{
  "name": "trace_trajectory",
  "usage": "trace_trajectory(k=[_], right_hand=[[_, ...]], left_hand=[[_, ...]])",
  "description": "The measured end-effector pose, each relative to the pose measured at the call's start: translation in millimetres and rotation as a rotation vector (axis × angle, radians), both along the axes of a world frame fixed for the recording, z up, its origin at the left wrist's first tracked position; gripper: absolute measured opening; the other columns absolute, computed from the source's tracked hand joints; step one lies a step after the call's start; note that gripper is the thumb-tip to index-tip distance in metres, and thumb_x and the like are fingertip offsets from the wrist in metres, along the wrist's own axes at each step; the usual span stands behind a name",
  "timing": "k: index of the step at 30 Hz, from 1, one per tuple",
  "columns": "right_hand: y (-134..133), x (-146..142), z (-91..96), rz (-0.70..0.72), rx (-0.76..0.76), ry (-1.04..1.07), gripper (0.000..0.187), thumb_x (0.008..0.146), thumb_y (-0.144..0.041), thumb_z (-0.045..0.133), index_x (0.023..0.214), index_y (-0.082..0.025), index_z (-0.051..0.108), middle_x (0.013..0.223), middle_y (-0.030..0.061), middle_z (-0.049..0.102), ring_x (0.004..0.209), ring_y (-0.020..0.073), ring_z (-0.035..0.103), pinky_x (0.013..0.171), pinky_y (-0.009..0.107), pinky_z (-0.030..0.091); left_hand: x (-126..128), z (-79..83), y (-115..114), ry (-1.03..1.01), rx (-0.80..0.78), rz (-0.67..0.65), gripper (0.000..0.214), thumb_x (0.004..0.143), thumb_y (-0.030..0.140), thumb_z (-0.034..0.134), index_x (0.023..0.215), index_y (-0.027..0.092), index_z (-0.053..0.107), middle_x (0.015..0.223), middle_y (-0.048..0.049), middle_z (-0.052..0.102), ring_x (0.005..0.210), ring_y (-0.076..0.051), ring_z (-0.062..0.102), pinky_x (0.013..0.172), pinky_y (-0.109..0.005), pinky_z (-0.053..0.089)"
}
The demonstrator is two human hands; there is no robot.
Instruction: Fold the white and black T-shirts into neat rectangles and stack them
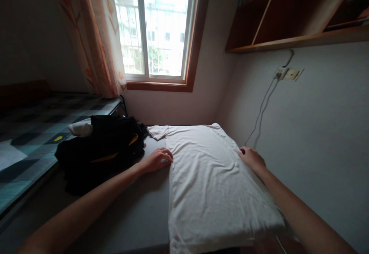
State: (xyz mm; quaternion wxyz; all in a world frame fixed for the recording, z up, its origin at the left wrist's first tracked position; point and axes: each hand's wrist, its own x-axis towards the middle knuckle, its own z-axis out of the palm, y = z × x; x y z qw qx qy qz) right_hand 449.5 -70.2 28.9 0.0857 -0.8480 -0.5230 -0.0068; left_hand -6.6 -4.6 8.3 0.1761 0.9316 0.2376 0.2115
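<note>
A white T-shirt [207, 184] lies spread flat over the table, its lower end reaching past the front edge. One short sleeve [158, 131] sticks out at the far left. At the shirt's left edge, my left hand [160, 158] is closed, fingertips pinching the cloth. Across from it, my right hand [252, 158] grips the right edge beside the wall, its fingertips partly hidden. Shallow wrinkles run through the fabric between both hands.
A heap of black clothes [106, 146] with a white piece on top sits left on the pale table [138, 215]. Further left is a bed with a checked cover [37, 119]. A cable [261, 109] hangs from a wall socket at right, below a wooden shelf [294, 40].
</note>
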Motion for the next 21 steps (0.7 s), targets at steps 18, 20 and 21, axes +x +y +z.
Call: trace_trajectory(k=[18,20,21], right_hand=[[-8.3,46.8,-13.8,0.041,0.206,0.226,0.028,0.074,-0.044,0.056,0.059,-0.020,0.062,0.069,0.0085,0.072,0.067,0.0226,0.065,0.057,0.028,0.043],[-11.0,43.4,-9.9,0.075,0.168,0.215,0.041,0.074,-0.056,0.052,0.052,-0.021,0.056,0.061,0.0072,0.068,0.062,0.0212,0.062,0.055,0.027,0.041],[-12.6,41.8,-7.5,0.084,0.137,0.206,0.046,0.074,-0.062,0.050,0.050,-0.022,0.053,0.058,0.0066,0.065,0.060,0.0206,0.061,0.054,0.027,0.041]], left_hand=[[-17.3,2.3,-21.7,0.032,0.090,-0.032,0.019,0.095,0.025,0.046,0.088,0.020,0.064,0.091,-0.0038,0.069,0.086,-0.016,0.062,0.087,-0.029,0.044],[-17.1,3.5,-21.7,-0.013,0.092,0.007,0.018,0.093,0.026,0.048,0.087,0.020,0.064,0.093,-0.0048,0.068,0.088,-0.017,0.061,0.086,-0.030,0.045],[-17.1,4.0,-21.2,-0.036,0.098,0.047,0.018,0.092,0.027,0.050,0.086,0.020,0.065,0.094,-0.0057,0.067,0.089,-0.017,0.060,0.086,-0.030,0.045]])
